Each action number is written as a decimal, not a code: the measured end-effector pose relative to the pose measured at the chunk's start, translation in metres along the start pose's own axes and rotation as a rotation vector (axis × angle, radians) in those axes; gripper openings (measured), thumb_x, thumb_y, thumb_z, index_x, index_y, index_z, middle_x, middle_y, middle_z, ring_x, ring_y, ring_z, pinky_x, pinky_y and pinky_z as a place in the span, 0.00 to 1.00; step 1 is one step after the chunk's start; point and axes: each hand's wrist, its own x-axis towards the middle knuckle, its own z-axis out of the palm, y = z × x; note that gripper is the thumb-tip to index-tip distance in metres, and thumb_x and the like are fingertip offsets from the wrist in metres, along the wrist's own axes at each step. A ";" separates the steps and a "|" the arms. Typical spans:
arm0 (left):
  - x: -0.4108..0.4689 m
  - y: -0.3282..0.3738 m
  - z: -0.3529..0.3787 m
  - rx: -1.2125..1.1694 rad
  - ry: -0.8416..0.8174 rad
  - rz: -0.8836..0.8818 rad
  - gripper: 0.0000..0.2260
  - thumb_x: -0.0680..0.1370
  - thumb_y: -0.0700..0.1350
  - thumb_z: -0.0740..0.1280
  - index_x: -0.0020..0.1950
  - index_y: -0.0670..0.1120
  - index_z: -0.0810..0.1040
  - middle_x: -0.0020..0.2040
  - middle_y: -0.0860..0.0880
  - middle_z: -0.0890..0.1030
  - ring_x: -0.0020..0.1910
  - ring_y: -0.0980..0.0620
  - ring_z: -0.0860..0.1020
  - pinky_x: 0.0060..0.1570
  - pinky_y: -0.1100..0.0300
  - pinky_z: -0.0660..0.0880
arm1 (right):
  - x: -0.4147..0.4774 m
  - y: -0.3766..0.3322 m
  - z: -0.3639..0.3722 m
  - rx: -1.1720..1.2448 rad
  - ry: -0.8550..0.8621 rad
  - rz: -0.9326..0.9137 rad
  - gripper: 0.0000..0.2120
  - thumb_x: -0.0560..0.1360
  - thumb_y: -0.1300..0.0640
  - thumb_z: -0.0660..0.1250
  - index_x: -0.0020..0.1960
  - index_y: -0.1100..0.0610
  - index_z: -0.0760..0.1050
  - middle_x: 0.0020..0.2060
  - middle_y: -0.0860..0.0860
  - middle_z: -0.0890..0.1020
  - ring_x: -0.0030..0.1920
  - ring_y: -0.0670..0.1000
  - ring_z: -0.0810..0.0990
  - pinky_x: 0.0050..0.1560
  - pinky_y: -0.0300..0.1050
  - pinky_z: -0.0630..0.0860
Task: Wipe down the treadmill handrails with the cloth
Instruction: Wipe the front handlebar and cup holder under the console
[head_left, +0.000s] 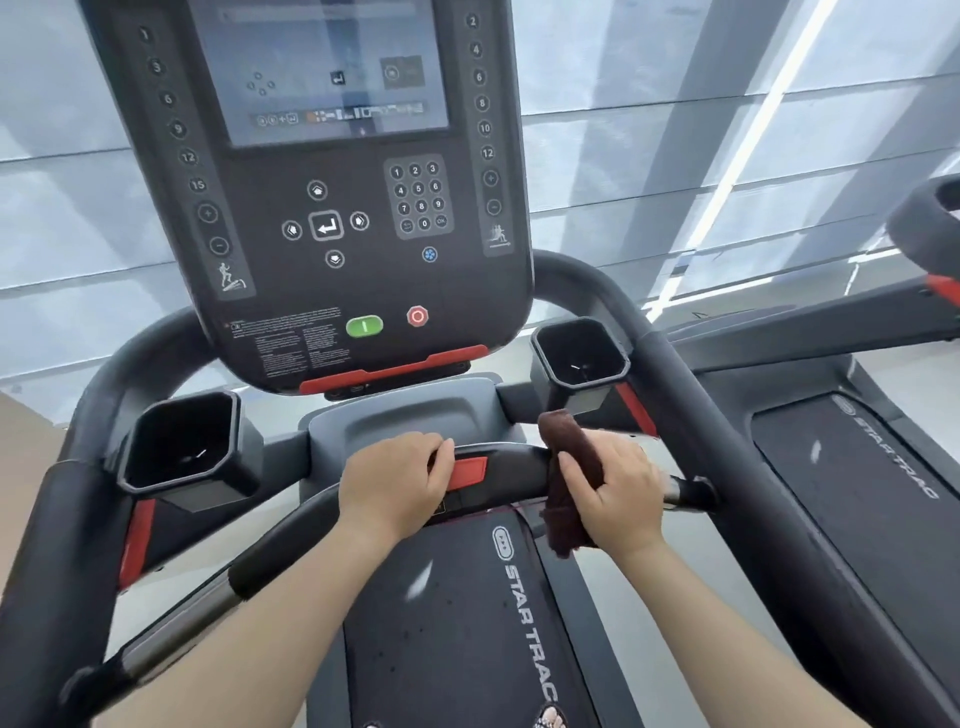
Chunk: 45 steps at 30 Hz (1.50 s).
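A black front crossbar handrail (514, 460) curves across the treadmill below the console, with a red tab (467, 473) at its middle. My left hand (395, 486) grips the bar just left of that tab. My right hand (615, 496) is closed around a dark brown cloth (563, 447) wrapped over the bar's right part. One end of the cloth sticks up above the bar and the other hangs below it. The black side handrails run down the left (57, 545) and right (727, 441) of the deck.
The console (332, 218) with screen, keypad, green start and red stop buttons rises ahead. Two black cup holders (182, 447) (579, 351) flank it. The belt (457, 623) lies below. A second treadmill (857, 467) stands on the right. Frosted windows fill the background.
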 end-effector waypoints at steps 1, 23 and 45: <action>0.000 0.000 0.000 0.006 0.004 -0.003 0.18 0.78 0.55 0.49 0.32 0.49 0.66 0.30 0.51 0.73 0.30 0.51 0.72 0.25 0.59 0.59 | 0.002 -0.005 0.001 -0.004 0.001 0.022 0.16 0.71 0.41 0.58 0.50 0.49 0.77 0.45 0.45 0.81 0.49 0.55 0.78 0.50 0.53 0.70; 0.032 0.092 0.037 0.102 0.031 0.150 0.22 0.75 0.57 0.48 0.37 0.49 0.77 0.36 0.51 0.80 0.38 0.46 0.78 0.35 0.56 0.66 | 0.009 0.059 -0.021 0.014 -0.106 0.015 0.18 0.72 0.42 0.56 0.49 0.53 0.77 0.44 0.50 0.82 0.48 0.57 0.78 0.50 0.55 0.70; 0.032 0.096 0.040 0.160 0.033 0.072 0.19 0.73 0.55 0.49 0.36 0.50 0.77 0.33 0.52 0.78 0.33 0.51 0.74 0.29 0.57 0.65 | 0.011 0.084 -0.019 -0.020 -0.087 -0.258 0.16 0.73 0.43 0.60 0.53 0.51 0.76 0.47 0.46 0.82 0.48 0.51 0.77 0.47 0.49 0.72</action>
